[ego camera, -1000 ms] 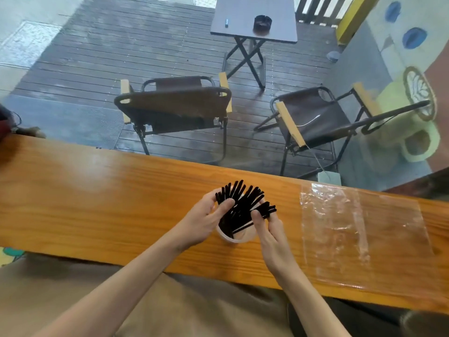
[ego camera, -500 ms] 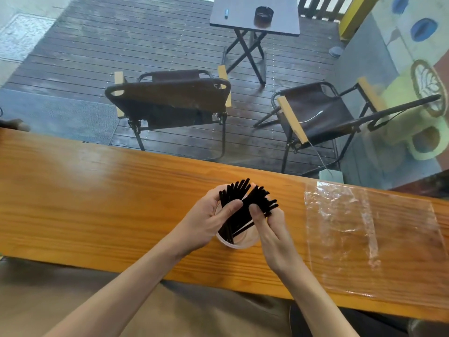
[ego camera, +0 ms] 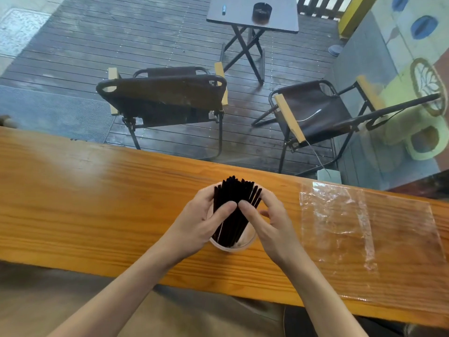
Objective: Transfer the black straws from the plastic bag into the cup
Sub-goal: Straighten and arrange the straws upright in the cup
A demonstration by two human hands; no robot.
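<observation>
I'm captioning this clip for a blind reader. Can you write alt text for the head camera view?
Two hands, left hand and right hand, gather a bundle of black straws standing in a cup on a wooden counter. An empty plastic bag lies flat to the right.

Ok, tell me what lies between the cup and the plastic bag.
In the head view, the right hand lies between the cup and the plastic bag; beyond it, only bare counter.
</observation>
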